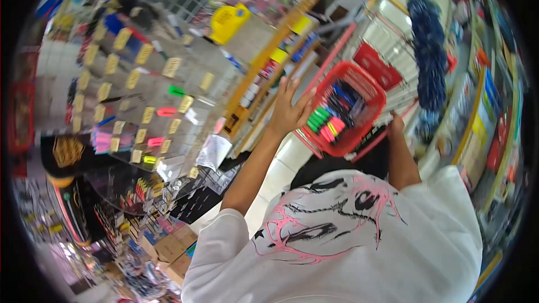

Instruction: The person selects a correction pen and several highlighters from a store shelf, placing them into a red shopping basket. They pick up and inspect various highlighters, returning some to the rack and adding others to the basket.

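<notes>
My left hand (292,107) is raised at the left rim of a red plastic basket (366,76), its fingers apart and nothing held in them. Whether it touches the rim, I cannot tell. Green markers (318,117), pink ones (332,129) and dark blue and black pens (342,98) lie inside the basket. The basket sits in a shopping cart (387,30) with a red panel. At the cart's near right corner is my right hand (396,123), small and partly hidden, so its grip does not show clearly.
A sloped display (135,101) with price tags and a few highlighters stands on the left, edged by a wooden shelf strip (269,58). A fluffy blue duster (429,50) hangs right of the cart. Packed shelves (488,123) line the right side. Cardboard boxes (171,247) stand lower left.
</notes>
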Available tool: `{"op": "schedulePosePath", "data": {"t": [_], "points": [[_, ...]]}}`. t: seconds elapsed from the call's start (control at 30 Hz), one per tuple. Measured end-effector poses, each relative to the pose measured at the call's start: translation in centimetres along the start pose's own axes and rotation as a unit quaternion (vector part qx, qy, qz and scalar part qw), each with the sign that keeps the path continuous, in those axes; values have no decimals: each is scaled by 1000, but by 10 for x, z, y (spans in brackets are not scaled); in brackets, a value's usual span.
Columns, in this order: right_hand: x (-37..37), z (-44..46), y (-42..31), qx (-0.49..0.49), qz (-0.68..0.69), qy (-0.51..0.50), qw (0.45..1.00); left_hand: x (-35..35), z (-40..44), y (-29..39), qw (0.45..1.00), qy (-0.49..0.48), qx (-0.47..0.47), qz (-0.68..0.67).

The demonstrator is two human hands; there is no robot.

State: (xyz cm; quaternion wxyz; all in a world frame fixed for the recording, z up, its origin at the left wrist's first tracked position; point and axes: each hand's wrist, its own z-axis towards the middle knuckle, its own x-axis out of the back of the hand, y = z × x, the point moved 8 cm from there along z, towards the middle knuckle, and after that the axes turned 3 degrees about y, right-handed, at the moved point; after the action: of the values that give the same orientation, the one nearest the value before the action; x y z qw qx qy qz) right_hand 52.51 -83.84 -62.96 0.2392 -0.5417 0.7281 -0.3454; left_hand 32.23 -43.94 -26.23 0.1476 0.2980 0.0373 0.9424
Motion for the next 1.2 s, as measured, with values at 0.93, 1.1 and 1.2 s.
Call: {"op": "schedulePosePath", "data": {"t": [0.93, 1.1, 1.2], "points": [[-13, -111, -82, 25, -362, 423, 830, -170, -234, 29, 840, -486, 238, -42], [-8, -109, -78, 8, -367, 434, 823, -171, -245, 32, 818, -514, 258, -24], [-12, -114, -85, -14, -370, 428, 825, -171, -245, 35, 823, -501, 266, -23]]}}
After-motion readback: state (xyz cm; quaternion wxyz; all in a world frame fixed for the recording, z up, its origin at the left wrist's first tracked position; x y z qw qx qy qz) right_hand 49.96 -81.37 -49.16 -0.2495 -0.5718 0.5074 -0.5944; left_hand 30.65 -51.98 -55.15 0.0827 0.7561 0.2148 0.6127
